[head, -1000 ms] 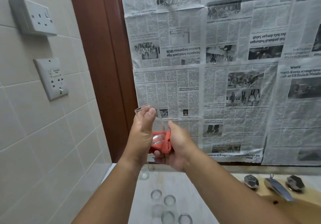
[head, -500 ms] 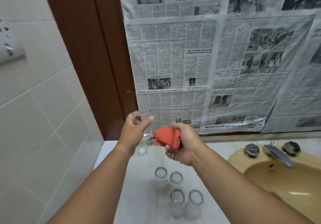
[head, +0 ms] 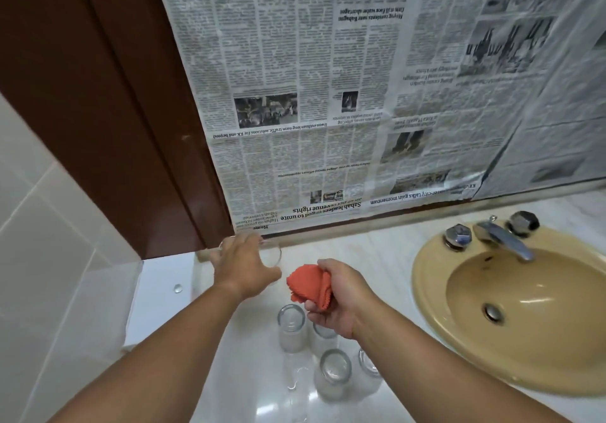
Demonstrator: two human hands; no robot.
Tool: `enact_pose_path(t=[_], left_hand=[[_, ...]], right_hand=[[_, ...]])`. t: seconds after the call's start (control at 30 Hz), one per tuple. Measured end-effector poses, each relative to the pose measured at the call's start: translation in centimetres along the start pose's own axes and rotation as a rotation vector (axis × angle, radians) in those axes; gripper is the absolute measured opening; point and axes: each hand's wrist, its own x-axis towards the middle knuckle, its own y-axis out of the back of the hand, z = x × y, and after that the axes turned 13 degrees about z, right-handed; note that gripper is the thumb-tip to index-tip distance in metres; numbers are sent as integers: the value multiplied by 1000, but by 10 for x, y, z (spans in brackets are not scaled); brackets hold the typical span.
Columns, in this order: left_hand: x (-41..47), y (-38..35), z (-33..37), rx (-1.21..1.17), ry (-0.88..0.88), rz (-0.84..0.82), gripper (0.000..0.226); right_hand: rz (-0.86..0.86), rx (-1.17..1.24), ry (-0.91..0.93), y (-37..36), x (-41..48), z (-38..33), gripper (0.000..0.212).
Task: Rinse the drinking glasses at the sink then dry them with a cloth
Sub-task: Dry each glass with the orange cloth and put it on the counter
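My left hand [head: 244, 267] grips a clear drinking glass [head: 271, 253] from above, low over the back of the white counter; most of the glass is hidden under the hand. My right hand [head: 337, 298] holds a bunched orange cloth [head: 306, 286] just right of it. Below the hands, several clear glasses stand on the counter, among them one at the left [head: 291, 326] and one nearer me [head: 334, 371]; another is partly hidden under my right hand.
A tan sink basin [head: 436, 294] with a chrome tap [head: 503, 239] and two knobs lies at the right. Newspaper [head: 328, 94] covers the wall behind, a brown door frame [head: 114, 111] stands at the left. The counter [head: 229, 390] is wet near the glasses.
The cloth came out of the glass and the hands parted. My left hand lowered the glass toward the back of the counter. The view tilted down, showing the sink and the standing glasses.
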Motion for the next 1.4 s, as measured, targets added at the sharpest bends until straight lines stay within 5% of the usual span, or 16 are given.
enact_pose_path(t=[1.17,1.3,1.4], left_hand=[[32,-33,-20,142,-41,156,75],[11,-27,-14,-39,-163,245,46],[-13,-17,-12,-175,-281,45,51]], right_hand=[[19,60,50,-13,40,-2,30],[25,56,71,-9,36,-1,30],[27,65,91,-5,28,0,26]])
